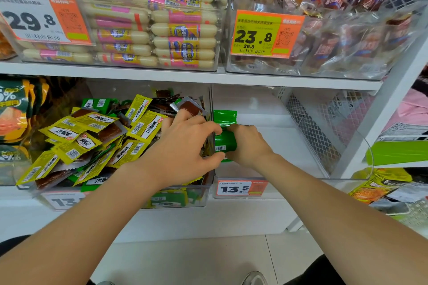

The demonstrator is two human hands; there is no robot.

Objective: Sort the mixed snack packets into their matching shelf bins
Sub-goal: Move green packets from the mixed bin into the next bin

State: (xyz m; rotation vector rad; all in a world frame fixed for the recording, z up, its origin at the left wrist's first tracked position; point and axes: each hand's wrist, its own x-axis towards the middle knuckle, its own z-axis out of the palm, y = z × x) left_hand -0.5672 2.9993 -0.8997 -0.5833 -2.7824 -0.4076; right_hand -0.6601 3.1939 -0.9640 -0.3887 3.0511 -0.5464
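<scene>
Glossy green packets (225, 143) (clear plastic bins (273, 194))

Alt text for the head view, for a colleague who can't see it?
Left hand and right hand hold green packets at the divider between two lower bins. The left bin is heaped with mixed yellow and green packets; the right bin holds one loose green packet. Sausage bins sit above.

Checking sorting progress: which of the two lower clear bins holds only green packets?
The right bin, tagged 13.5: it holds only green packets, gripped by the right hand. The left bin mixes yellow and green.
</scene>
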